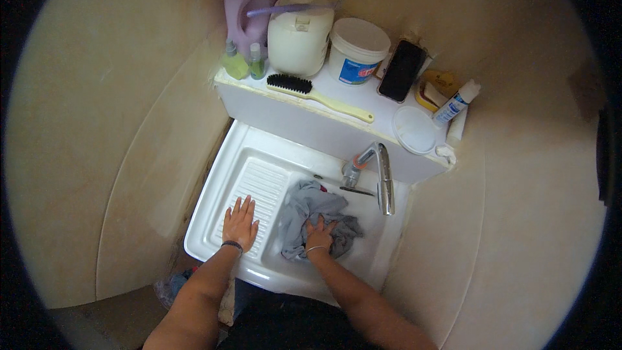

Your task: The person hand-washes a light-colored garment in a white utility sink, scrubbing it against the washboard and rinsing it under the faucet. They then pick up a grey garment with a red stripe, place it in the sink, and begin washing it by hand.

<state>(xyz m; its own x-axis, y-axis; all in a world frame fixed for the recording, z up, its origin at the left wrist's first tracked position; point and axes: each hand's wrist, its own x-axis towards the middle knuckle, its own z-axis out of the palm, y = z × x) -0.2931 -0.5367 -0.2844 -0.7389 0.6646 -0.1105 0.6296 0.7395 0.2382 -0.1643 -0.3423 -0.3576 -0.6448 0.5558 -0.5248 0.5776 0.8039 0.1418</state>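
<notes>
A wet grey cloth [301, 209] lies bunched in the basin of a white laundry sink [252, 131]. My right hand [319, 236] presses down on it with spread fingers; whether the fingertips grip any fabric cannot be told. Flat on the ribbed washboard [265, 177], left of the basin, rests my left hand [240, 223], its fingers apart and nothing in it. A chrome faucet [385, 175] arches over the basin's back right, beyond my right hand. Part of the cloth's underside is hidden.
Behind the sink, a ledge [301, 112] holds a scrub brush [335, 102], a lidded white bucket [357, 53], a smartphone [402, 70], a round white lid [414, 129], a tube [452, 107] and several bottles. Walls close in on both sides. A plastic bag [165, 291] lies low at the left.
</notes>
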